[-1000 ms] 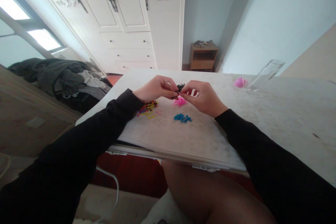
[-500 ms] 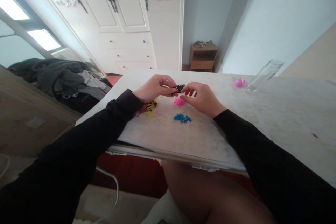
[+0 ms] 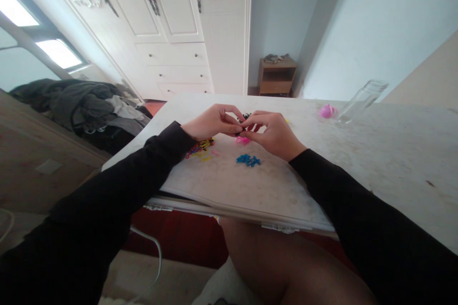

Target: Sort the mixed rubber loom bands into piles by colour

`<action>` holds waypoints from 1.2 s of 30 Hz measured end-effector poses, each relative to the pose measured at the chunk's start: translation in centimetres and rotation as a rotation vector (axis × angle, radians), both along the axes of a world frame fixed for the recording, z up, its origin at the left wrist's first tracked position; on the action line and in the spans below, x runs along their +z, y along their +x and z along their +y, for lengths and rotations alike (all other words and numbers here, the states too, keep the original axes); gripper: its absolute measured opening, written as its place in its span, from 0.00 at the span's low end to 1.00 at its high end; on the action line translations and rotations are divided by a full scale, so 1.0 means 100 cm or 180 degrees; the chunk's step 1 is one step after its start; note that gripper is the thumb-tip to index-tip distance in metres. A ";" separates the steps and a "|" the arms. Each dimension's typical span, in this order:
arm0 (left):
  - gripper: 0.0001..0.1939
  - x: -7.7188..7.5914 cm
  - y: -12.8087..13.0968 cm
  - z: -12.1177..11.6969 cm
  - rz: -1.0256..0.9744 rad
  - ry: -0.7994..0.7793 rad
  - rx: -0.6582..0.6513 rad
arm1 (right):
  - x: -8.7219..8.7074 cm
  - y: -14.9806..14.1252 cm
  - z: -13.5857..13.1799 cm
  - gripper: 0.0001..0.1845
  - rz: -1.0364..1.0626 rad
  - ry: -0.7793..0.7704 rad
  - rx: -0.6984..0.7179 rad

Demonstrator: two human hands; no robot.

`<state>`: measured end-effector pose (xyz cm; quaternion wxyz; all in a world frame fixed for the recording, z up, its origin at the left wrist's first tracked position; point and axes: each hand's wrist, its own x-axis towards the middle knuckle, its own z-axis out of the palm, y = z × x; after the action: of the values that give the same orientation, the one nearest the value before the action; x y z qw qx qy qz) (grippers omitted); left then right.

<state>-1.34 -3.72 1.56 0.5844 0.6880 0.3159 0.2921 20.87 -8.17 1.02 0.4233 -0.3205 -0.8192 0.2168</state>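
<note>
Over the white table, my left hand (image 3: 216,121) and my right hand (image 3: 270,131) meet fingertip to fingertip. Both pinch a small dark piece that looks like a black rubber band (image 3: 239,132), mostly hidden by the fingers. Just behind them a pile of black rubber bands (image 3: 246,116) is partly covered. Pink rubber bands (image 3: 243,141) lie right below my fingertips. Nearer to me is a pile of blue rubber bands (image 3: 248,160). A mixed heap of yellow, red, blue and black bands (image 3: 200,147) lies beside my left wrist.
On the table (image 3: 358,167), a pink ball-like object (image 3: 327,111) sits at the right rear, beside a tilted-looking clear glass bottle (image 3: 361,101). Dark clothes (image 3: 82,105) are heaped left of the table. A white wardrobe (image 3: 171,57) and small wooden nightstand (image 3: 278,76) stand beyond.
My right hand has moved slightly left, and its fingertips now touch those of my left hand, closing the gap. The black and pink piles are more covered.
</note>
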 end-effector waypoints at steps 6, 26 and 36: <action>0.23 0.001 0.001 -0.002 -0.0149 -0.0084 -0.0082 | 0.002 0.002 0.000 0.04 0.0067 0.0065 -0.0303; 0.21 0.005 0.000 -0.002 -0.0147 0.0148 0.0408 | 0.002 0.007 0.007 0.04 0.0310 -0.0064 -0.1062; 0.15 0.001 0.000 0.007 -0.0304 0.0730 0.0899 | -0.004 -0.001 0.027 0.07 -0.0176 -0.0121 -0.1349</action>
<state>-1.36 -3.00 1.68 0.4696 0.6843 0.3459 0.4377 20.80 -5.42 0.60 0.4307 -0.4994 -0.7405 0.1295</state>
